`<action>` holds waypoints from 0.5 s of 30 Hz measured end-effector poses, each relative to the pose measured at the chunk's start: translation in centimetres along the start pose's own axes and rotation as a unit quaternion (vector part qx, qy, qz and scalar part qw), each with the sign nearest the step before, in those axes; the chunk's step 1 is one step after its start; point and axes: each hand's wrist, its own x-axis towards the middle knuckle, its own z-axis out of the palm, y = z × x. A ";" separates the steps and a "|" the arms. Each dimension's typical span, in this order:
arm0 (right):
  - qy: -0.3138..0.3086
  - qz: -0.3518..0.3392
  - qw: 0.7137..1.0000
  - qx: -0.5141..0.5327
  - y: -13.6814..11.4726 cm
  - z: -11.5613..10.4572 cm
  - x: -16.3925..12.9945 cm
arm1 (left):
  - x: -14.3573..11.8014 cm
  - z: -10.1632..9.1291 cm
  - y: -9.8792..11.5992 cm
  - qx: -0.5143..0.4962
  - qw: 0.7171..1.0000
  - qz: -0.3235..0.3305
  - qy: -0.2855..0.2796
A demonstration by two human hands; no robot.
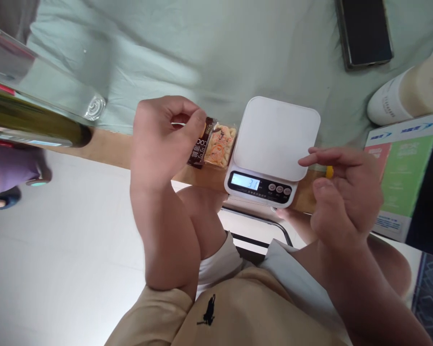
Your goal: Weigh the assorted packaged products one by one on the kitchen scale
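A pale green bedsheet (209,53) covers the bed at the far side, with a strip of wooden edge and white floor nearer the person. On that edge sits a white digital kitchen scale (274,139), its display lit and its platform bare. The left hand (162,144) pinches a small clear snack packet with a brown end (212,144) between thumb and forefinger, holding it just left of the scale, off the platform. The right hand (342,192) hovers open at the scale's near right corner, fingers loosely spread and holding nothing.

The pinch takes only the packet's end, so the packet could slip and drop beside the platform. The right hand is close enough to nudge the scale and upset the reading. A black phone (364,31) lies far right; a green and white box (404,173) stands to the right.
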 end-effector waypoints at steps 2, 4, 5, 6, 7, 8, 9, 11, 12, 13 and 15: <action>-0.010 0.008 1.000 -0.008 0.1 -0.3 0.2 | -0.4 0.5 0.5 -0.016 0.997 0.058 -0.044; -0.021 0.003 1.000 -0.015 0.1 -0.7 0.4 | -1.0 1.2 1.1 -0.044 0.989 0.105 -0.092; -0.026 -0.005 1.000 -0.016 0.1 -0.9 0.6 | -1.2 1.6 1.4 -0.057 0.984 0.122 -0.117; -0.031 -0.015 0.999 -0.016 0.0 -1.1 0.7 | -1.5 2.0 1.7 -0.068 0.979 0.134 -0.141; -0.037 -0.026 0.999 -0.018 -0.2 -1.3 0.9 | -1.7 2.4 2.1 -0.074 0.974 0.145 -0.160; -0.043 -0.033 0.998 -0.024 -0.3 -1.4 0.9 | -1.9 2.8 2.4 -0.076 0.969 0.156 -0.177; -0.049 -0.035 0.998 -0.032 -0.5 -1.5 1.0 | -2.1 3.3 2.7 -0.076 0.964 0.166 -0.192; -0.056 -0.031 0.996 -0.058 -0.9 -1.7 0.7 | -2.5 4.2 3.4 -0.079 0.955 0.189 -0.214; -0.062 -0.022 0.995 -0.075 -1.1 -1.8 0.5 | -2.7 4.8 3.7 -0.083 0.951 0.198 -0.224; -0.068 -0.009 0.994 -0.089 -1.2 -1.8 0.3 | -3.0 5.4 4.2 -0.087 0.947 0.200 -0.238; -0.074 0.018 0.992 -0.097 -1.2 -2.2 -0.3 | -4.0 6.7 5.1 -0.113 0.940 0.188 -0.261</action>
